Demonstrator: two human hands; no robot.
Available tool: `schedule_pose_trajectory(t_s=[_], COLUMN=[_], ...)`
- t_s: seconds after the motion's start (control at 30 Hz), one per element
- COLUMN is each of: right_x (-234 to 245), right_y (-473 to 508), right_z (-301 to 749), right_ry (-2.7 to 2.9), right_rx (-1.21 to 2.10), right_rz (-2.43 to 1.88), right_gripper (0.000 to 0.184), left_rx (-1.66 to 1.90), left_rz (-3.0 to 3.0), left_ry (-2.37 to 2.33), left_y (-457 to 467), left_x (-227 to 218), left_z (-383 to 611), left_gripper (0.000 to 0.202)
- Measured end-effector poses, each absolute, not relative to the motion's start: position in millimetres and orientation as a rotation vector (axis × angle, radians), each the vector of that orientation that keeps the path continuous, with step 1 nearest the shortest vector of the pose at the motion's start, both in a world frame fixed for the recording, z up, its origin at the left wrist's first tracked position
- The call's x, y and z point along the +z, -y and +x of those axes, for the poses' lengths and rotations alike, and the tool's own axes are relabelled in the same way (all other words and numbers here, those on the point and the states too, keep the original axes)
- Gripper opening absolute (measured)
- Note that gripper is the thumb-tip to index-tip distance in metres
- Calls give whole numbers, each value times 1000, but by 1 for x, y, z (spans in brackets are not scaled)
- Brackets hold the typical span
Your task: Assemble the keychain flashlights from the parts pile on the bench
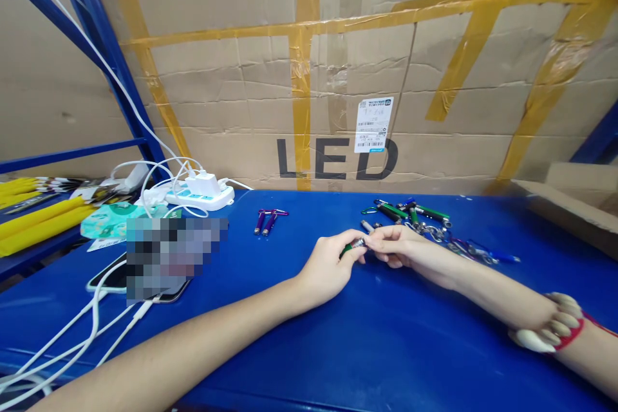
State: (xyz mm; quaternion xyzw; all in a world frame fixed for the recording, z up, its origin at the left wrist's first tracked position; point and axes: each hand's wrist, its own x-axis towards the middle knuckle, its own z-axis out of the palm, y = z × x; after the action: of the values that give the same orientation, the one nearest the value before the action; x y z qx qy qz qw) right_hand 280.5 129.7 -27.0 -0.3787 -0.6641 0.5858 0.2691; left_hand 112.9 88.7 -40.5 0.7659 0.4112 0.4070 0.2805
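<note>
My left hand (333,265) is closed around a small green keychain flashlight (358,244), its silver end pointing to the right. My right hand (393,246) meets it there, thumb and fingers pinched together at that silver end; whatever lies between those fingertips is hidden. Just behind my right hand is a loose pile of keychain flashlights (432,212) in green, black and blue, with metal rings and small carabiners. Two purple keychain flashlights (266,222) with carabiners lie side by side on the blue table (290,360), left of and beyond my left hand.
A large taped cardboard box (232,96) marked LED stands along the back. On the left are a white power strip (205,195), phones (109,277) with white charging cables (96,309), a teal packet (103,222) and yellow items (43,225). An open carton (570,212) sits at right.
</note>
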Motion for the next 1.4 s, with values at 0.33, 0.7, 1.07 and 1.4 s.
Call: schedule_pose_trajectory(t_s=[0.33,0.7,1.07,1.4], right_x=[-36,-11,-19,-21], right_y=[-138,-137,-142,-142], right_z=[278,291,292,292], right_ry=[1878,2185,2208,2202], right_rx=[1054,542,709,891], right_rz=[-845,-570,-666,-918], right_gripper=[37,21,27,25], left_rx=[1112,983,954,984], left_rz=[1871,2093,2225,2233], left_ry=[-1141,-1078,-1100,-1174], left_y=[-91,-85,-85,-84], left_x=[-43,-41,-47,-45], left_z=[115,113,112,113], left_gripper=[14,17,15,14])
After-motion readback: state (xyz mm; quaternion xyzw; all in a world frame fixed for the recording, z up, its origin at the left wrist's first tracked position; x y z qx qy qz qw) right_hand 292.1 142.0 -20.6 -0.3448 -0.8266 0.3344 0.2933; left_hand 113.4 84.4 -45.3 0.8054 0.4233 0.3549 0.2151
